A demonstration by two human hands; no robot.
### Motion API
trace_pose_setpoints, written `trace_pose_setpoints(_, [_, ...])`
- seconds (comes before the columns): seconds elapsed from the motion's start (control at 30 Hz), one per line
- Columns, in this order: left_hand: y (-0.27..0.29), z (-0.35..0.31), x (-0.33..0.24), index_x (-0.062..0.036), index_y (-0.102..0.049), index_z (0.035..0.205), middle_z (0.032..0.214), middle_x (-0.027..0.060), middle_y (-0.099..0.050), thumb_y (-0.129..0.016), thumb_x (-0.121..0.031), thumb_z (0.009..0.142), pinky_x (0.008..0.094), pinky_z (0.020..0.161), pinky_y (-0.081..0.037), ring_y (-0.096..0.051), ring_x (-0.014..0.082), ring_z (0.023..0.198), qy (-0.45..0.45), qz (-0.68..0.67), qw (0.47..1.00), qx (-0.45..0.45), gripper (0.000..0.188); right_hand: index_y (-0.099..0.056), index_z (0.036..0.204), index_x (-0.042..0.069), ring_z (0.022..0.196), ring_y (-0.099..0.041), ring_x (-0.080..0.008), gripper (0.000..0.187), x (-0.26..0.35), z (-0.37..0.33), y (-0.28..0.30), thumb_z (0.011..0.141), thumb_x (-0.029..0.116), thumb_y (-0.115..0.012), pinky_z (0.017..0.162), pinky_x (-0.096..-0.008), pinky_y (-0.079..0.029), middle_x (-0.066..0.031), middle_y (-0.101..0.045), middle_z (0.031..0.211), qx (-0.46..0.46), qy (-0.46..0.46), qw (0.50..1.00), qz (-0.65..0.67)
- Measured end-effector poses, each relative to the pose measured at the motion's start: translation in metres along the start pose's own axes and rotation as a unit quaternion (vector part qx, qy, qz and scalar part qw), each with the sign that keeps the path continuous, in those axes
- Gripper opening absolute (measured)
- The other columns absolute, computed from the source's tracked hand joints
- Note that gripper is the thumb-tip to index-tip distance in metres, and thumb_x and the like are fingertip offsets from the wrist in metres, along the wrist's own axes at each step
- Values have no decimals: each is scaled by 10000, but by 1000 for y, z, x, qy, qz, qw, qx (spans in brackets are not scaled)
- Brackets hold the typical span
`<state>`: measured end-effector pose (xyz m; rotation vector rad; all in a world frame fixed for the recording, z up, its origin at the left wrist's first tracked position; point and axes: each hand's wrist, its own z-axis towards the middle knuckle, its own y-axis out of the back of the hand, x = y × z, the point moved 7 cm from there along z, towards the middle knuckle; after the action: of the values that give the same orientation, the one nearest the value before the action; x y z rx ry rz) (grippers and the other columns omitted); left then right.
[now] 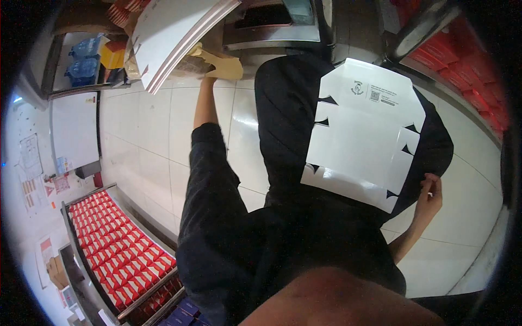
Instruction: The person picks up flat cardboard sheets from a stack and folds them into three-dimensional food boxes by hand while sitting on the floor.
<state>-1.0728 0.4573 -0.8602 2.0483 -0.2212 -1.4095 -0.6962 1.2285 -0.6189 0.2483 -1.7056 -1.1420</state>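
Observation:
A flat white cardboard box blank [364, 136] with cut slots and a small printed panel lies across my dark-trousered right thigh. Beside its right edge is my right hand [431, 193], apart from the card, with loosely bent fingers and nothing seen in them. My left hand [220, 66] is stretched far forward at the upper left, next to a thick stack of white card sheets [174, 38]. Something pale yellow, perhaps a glove, covers that hand, so its fingers and any grip on the sheets are hard to make out.
To the lower left, a metal-edged tray [114, 250] holds rows of red and white folded boxes. Blue bottles [84, 57] stand on a shelf at the far left. Several red boxes [462, 70] are stacked at the upper right, by a metal leg. Pale floor tiles [147, 125] lie below.

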Motion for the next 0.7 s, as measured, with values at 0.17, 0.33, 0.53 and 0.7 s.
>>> trace_pose_setpoints(0.17, [12, -73, 5, -104, -590, 1230, 1040, 172, -681, -744, -288, 794, 469, 778, -545, -661, 343, 968, -337, 469, 806, 130, 498, -582, 1192, 56, 834, -631, -214, 264, -2, -26, -35, 937, 125, -588, 680, -336, -502, -131, -661, 986, 72, 5, 997, -1])
trace_pose_setpoints(0.33, [-71, -313, -188, -40, -657, 1011, 1015, 202, -656, -658, -172, 840, 500, 788, -497, -617, 364, 974, -147, 479, 841, 204, 216, -377, 1415, 61, 1143, -474, -349, 621, 40, -68, -54, 858, 111, -649, 961, -464, -406, -201, -486, 1278, 24, -9, 997, -73])
trace_pose_setpoints(0.53, [-204, -538, -291, -17, -538, 1174, 951, 131, -535, -669, -150, 801, 437, 797, -348, -511, 313, 896, -373, -52, 896, 236, 417, -377, 1422, 75, 1272, -379, -398, 684, 50, -87, -72, 802, 87, -666, 1066, -533, -292, -175, -465, 1345, 60, 68, 986, -140])
trace_pose_setpoints(0.7, [-295, -570, -317, -13, -456, 1251, 1067, 170, -467, -717, -292, 792, 449, 817, -340, -450, 345, 1019, -391, -6, 895, 214, 597, -422, 1359, 34, 1211, -479, -242, 595, 18, -84, -50, 800, -74, -596, 982, -368, -434, -106, -515, 1244, 25, -31, 969, 245])
